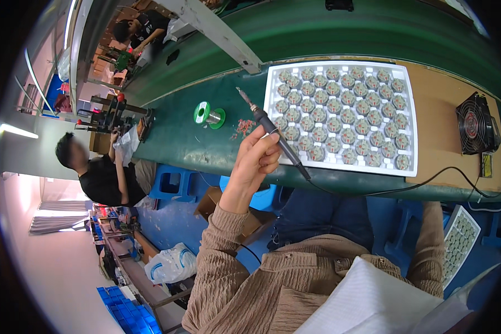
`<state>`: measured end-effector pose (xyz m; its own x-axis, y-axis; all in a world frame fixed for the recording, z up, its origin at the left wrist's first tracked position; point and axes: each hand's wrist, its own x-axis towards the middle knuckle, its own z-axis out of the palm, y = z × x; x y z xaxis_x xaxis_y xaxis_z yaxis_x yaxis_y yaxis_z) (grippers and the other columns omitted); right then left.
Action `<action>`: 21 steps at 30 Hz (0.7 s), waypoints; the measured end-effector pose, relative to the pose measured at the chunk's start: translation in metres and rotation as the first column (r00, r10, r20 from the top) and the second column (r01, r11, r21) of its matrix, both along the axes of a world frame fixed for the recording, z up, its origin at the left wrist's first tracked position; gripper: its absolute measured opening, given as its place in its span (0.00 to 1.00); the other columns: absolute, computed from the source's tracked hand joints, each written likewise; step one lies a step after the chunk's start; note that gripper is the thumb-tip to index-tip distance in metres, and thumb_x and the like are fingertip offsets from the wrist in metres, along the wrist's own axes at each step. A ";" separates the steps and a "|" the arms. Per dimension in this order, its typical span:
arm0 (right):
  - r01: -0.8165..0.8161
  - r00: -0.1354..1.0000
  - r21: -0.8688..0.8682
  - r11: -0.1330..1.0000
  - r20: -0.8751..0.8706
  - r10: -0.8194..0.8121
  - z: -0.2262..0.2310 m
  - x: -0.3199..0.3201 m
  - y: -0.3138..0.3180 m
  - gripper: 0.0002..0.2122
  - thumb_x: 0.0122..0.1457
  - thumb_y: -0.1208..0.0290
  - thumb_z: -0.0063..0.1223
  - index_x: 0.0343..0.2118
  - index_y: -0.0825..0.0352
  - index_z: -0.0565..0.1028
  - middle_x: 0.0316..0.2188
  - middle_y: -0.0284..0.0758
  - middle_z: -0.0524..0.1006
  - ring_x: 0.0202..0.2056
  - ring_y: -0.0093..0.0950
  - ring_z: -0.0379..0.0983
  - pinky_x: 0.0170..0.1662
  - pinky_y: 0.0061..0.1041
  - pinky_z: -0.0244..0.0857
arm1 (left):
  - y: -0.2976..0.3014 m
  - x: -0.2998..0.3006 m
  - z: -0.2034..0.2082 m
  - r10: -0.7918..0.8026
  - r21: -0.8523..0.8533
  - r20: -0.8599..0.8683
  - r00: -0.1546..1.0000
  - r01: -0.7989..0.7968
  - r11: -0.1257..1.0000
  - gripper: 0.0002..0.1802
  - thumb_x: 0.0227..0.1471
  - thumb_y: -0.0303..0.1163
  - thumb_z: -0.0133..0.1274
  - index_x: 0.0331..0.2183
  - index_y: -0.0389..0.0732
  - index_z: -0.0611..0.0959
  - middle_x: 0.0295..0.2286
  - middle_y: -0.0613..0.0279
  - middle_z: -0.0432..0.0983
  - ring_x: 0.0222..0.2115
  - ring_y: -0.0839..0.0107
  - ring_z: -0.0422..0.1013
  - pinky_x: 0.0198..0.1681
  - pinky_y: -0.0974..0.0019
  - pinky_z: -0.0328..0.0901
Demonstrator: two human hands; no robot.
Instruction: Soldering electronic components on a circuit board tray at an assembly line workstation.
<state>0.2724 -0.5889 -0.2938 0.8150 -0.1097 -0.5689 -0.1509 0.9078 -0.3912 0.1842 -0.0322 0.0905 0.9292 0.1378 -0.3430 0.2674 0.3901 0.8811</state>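
Note:
My left hand (254,157) is raised at the table's front edge, its fingers closed round the dark handle of a soldering iron (284,146). The iron's metal tip points up and to the left, over the green tabletop, while its cord trails off to the right. Just behind the iron lies a white tray (413,131) filled with rows of round, pale parts (348,116) with small red marks. To the left are a green spool of solder wire (209,115) and a heap of small red pieces (243,128). Only my right forearm (430,222) shows, lowered at the table edge; its hand is hidden.
A black fan (476,125) stands on a brown board (440,111) at the right. A metal post (222,33) rises behind the table. Another tray of parts (460,243) is low at the right. A co-worker (106,172) sits at the left near a blue stool (172,183).

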 end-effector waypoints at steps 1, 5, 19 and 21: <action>-0.004 1.000 -0.011 1.000 -0.002 0.004 0.015 -0.004 0.003 0.35 0.67 0.36 0.42 0.71 0.54 0.64 0.68 0.42 0.68 0.63 0.48 0.70 0.65 0.63 0.60 | -0.002 0.000 -0.001 0.004 -0.011 -0.002 1.000 -0.004 1.000 0.04 0.64 0.29 0.51 0.41 0.45 0.77 0.21 0.77 0.58 0.17 0.88 0.48 0.18 0.81 0.38; -0.292 0.925 -0.591 0.752 0.025 0.379 0.106 -0.072 0.086 0.24 0.65 0.54 0.49 0.60 0.61 0.72 0.56 0.40 0.76 0.53 0.39 0.76 0.56 0.46 0.66 | -0.002 -0.005 -0.007 -0.063 -0.122 0.027 0.998 0.066 0.990 0.02 0.66 0.31 0.53 0.40 0.47 0.76 0.20 0.76 0.57 0.17 0.88 0.48 0.18 0.81 0.38; 0.057 0.557 -0.918 0.394 0.357 0.750 0.299 -0.131 0.312 0.36 0.59 0.83 0.57 0.72 0.61 0.61 0.45 0.36 0.80 0.36 0.25 0.77 0.42 0.23 0.71 | -0.041 -0.040 -0.028 -0.274 -0.352 0.064 0.960 0.278 0.894 0.03 0.67 0.28 0.50 0.38 0.47 0.74 0.17 0.79 0.52 0.14 0.88 0.44 0.17 0.79 0.36; 0.371 0.506 -0.887 0.274 0.441 0.742 0.312 -0.117 0.324 0.36 0.57 0.79 0.60 0.71 0.60 0.63 0.46 0.37 0.77 0.39 0.30 0.76 0.43 0.25 0.70 | -0.045 -0.042 -0.023 -0.321 -0.298 0.069 0.945 0.326 0.897 0.02 0.67 0.29 0.49 0.41 0.44 0.76 0.16 0.79 0.51 0.14 0.88 0.43 0.16 0.79 0.35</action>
